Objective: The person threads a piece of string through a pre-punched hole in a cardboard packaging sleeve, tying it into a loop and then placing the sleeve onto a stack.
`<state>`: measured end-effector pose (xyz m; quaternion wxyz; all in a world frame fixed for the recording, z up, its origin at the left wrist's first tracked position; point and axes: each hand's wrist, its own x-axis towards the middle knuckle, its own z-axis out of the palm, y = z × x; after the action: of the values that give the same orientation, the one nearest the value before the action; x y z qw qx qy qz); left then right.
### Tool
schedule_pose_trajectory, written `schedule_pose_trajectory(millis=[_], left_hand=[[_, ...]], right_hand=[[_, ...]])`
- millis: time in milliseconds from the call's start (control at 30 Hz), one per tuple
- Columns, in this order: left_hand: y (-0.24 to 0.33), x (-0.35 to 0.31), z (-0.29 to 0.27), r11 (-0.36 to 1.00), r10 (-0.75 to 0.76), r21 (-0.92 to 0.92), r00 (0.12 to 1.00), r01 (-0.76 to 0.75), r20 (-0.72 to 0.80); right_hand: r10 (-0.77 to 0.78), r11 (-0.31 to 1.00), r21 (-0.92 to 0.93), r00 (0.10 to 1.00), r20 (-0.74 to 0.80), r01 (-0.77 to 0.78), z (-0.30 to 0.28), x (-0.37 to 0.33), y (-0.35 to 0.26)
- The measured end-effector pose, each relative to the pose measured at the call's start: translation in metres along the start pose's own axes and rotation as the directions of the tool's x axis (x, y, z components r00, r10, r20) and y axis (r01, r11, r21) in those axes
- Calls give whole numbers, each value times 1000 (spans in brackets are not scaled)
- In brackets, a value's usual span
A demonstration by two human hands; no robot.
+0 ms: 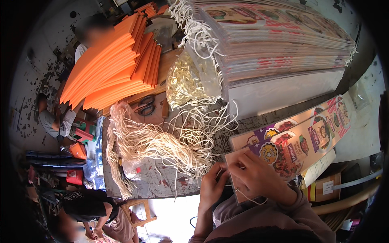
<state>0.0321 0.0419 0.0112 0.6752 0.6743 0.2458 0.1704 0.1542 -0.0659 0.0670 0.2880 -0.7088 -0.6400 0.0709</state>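
A long laminated printed card (pixel 289 156) with food pictures lies slanted in front of me, its left end at my hands. A second similar card (pixel 279 126) lies just behind it. A white cord (pixel 254 200) passes by a hole near the front card's lower left corner, its loose end hanging below my right hand. My left hand (pixel 213 185) pinches the cord at the card's left edge. Across the card's face rests my right hand (pixel 256 175), thumb and finger closed at the same edge on what looks like the cord; its fingertips are partly hidden.
Bundled white cords (pixel 162 143) sprawl over the worn table (pixel 154 184). Beyond lie black-handled scissors (pixel 146 106), a clear bag of gold-coloured pieces (pixel 184 83), orange folded sheets (pixel 109 67) and a tall stack of corded cards (pixel 283 52). Other people sit left; one person (pixel 87 210) works lower left.
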Motion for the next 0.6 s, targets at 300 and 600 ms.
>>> schedule_pose_trajectory(millis=[300,600], left_hand=[[-7,3,-4,991,-18,-129,1000,21,25],[-5,2,-3,999,-41,20,999,41,3]], right_hand=[[34,997,-76,997,72,-28,1,3,-3],[9,999,-49,999,-37,-11,2,7,-4]])
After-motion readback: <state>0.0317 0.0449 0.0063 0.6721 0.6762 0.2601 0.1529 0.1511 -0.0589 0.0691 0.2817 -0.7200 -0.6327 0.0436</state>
